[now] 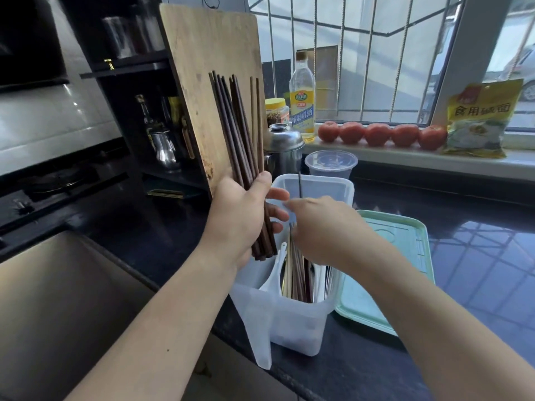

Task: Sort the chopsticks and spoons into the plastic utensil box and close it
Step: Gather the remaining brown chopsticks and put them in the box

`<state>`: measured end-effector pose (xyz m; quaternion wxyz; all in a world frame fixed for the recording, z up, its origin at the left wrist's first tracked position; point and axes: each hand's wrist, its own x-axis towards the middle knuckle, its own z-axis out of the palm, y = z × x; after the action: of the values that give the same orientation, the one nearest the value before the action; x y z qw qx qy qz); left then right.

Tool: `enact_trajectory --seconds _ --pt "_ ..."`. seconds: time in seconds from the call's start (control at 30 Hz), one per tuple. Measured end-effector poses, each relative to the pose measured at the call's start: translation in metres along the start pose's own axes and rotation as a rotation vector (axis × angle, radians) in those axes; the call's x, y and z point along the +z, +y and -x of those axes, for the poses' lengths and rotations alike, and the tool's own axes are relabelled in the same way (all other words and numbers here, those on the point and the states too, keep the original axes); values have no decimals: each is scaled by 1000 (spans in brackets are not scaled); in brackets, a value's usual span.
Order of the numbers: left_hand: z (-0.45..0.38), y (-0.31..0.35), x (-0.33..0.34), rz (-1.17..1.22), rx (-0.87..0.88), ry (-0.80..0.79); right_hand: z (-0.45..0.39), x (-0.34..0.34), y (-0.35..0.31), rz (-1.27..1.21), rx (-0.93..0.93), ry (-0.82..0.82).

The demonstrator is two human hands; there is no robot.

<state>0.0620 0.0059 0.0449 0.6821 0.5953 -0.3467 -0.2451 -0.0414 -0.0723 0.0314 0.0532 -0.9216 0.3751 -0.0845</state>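
Box: my translucent plastic box (pixel 292 322) stands open on the glossy black bench (pixel 434 357), rectangular, with rounded corners.
Lid: pale green, flat, rimmed; the lid (pixel 405 256) lies just right of the box.
Inside: thin chopsticks (pixel 295 273) and a white spoon (pixel 273 277).
Left hand: my left hand (pixel 240 215) grips a bundle (pixel 240 134) of dark wooden chopsticks, upright and fanned, above the box's left side.
Right hand: my right hand (pixel 321 227) pinches one thin dark stick (pixel 300 185) over the box.
Behind: a worn wooden board (pixel 202 68) leans upright.
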Motion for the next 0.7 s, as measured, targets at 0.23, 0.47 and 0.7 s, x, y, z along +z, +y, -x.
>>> enact_trajectory --seconds 0.23,0.47,0.7 --pt "0 -2 0 -19 -22 -69 -4 -5 5 -85 -14 102" --pt "6 4 -2 -74 11 -292 -5 -27 14 -1074 -14 301" --pt "-3 -1 -2 99 50 37 -9 -33 30 -782 45 656"
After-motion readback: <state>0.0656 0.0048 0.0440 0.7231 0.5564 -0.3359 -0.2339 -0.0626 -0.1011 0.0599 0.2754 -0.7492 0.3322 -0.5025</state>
